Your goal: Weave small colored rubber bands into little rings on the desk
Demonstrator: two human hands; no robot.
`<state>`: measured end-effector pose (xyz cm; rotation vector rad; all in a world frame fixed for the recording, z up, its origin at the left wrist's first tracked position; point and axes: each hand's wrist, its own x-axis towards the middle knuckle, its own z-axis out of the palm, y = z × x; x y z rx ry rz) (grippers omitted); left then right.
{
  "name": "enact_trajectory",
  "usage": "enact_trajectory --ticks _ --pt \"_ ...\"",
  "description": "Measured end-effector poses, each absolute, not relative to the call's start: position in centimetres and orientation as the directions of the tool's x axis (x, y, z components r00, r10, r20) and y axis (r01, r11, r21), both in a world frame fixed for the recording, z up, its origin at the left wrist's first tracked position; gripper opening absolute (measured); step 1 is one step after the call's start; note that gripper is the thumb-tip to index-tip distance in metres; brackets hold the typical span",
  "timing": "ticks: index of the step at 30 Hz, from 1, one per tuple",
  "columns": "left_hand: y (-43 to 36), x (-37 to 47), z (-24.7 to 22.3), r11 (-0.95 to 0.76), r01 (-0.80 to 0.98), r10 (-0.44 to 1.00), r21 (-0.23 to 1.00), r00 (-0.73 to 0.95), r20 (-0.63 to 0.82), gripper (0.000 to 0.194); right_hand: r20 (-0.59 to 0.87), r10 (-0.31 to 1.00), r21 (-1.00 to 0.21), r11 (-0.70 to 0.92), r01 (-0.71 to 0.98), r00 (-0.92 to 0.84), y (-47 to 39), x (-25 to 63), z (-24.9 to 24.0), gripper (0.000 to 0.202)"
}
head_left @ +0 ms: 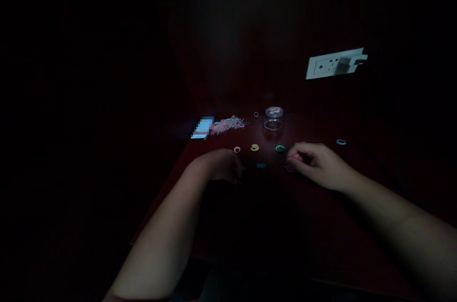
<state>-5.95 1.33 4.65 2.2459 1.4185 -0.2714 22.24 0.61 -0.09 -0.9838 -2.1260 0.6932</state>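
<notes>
My left hand (225, 165) is low over the dark red table with its fingers curled together. Its fingertips are in shadow, so what they hold, if anything, is hidden. Just beyond it lies a small pink hair band (237, 150). My right hand (317, 165) has thumb and fingers pinched together, beside a small pile of green hair bands (280, 148); whatever is in the pinch is too dim to make out. Between the hands are yellow hair bands (254, 148) and, nearer me, a dim blue bunch of hair bands (262, 165).
A heap of mixed-colour hair bands (228, 124) lies beside a lit phone (202, 128) at the back left. Behind the hands stands a clear lidded jar (273, 120). A single blue band (341, 142) lies to the right. On the wall is a socket (323, 65) with a plug.
</notes>
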Motion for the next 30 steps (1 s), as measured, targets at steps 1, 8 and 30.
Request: enact_trajectory --ticks 1,8,30 --pt "1.4 -5.8 4.6 -0.361 0.888 0.793 0.284 0.453 -0.408 0.021 0.357 0.801 -0.694 0.572 0.438 -0.480 0.6 22.2 -0.1 0.019" --pt "1.2 -5.5 4.7 -0.360 0.905 0.798 0.226 0.424 -0.428 0.016 0.366 0.794 -0.673 0.586 0.451 -0.485 0.7 22.3 -0.2 0.018" --pt "1.0 -5.2 4.8 -0.253 0.958 0.850 0.135 0.287 -0.442 0.019 0.366 0.794 -0.664 0.588 0.462 -0.485 0.7 22.4 -0.2 0.019"
